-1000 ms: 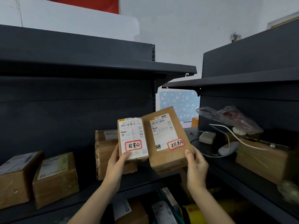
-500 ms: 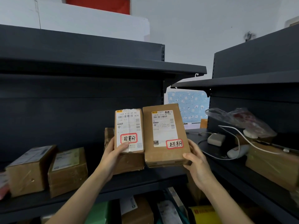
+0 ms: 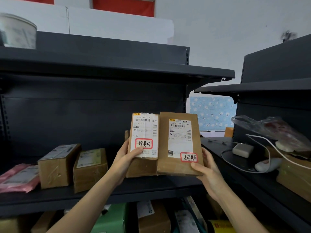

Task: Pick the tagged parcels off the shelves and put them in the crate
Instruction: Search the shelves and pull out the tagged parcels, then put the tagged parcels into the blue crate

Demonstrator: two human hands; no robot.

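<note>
The left hand (image 3: 125, 158) gripped the narrow parcel (image 3: 144, 132) at its lower left corner, thumb pressed flat on the white label just under the red-bordered tag (image 3: 143, 143), the other fingers wrapped out of sight behind. The right hand (image 3: 207, 170) gripped the wider parcel (image 3: 179, 143) at its lower right corner, thumb laid across the front just below its own red-bordered sticker (image 3: 189, 157), fingers likewise hidden behind.

The 2 parcels stood upright, side by side and touching along their inner edges, labels facing the camera, held up in front of the dark middle shelf (image 3: 101, 194). Directly behind them a plain brown box (image 3: 143, 167) sat on that shelf.

Farther left on the same shelf stood 2 more cartons (image 3: 57, 165) (image 3: 90, 169), close together, with a pink mailer (image 3: 18, 179) lying flat at the far left. On the right-hand shelving (image 3: 217, 148) lay a white adapter (image 3: 242, 150) with its cable, and beyond it a crumpled plastic bag (image 3: 269, 128). A white tub (image 3: 18, 31) stood on the top shelf at the far left.
</note>
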